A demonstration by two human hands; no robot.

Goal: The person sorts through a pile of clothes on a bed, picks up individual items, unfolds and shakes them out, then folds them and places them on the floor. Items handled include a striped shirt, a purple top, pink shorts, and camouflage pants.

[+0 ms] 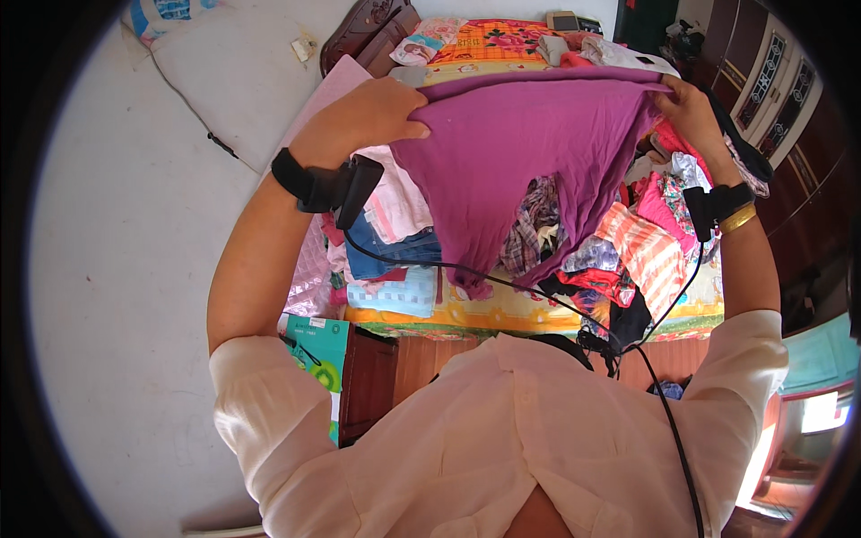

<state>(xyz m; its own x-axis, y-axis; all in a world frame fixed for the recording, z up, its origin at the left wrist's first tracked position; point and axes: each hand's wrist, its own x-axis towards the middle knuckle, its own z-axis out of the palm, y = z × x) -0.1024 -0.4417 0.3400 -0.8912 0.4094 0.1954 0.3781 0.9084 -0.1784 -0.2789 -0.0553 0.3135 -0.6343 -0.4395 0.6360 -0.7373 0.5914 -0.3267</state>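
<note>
A purple pair of trousers or leggings (498, 148) hangs stretched between my hands above a bed. My left hand (377, 114) grips its upper left edge, and my right hand (686, 107) pinches the far right corner. Behind and below the purple garment lies a plaid cloth (531, 228), partly hidden. Folded blue denim (390, 249), a pink towel-like cloth (400, 202) and a light blue checked cloth (397, 292) are stacked at the left. An orange-and-white striped cloth (646, 249) lies to the right among loose clothes.
The bed's carved wooden headboard (366, 30) stands at the back. A green printed box (323, 343) rests by a dark red cabinet (366, 383) at the lower left. Black cables (538, 290) run from my wrist straps across my front. A dark wardrobe (800, 175) is at the right.
</note>
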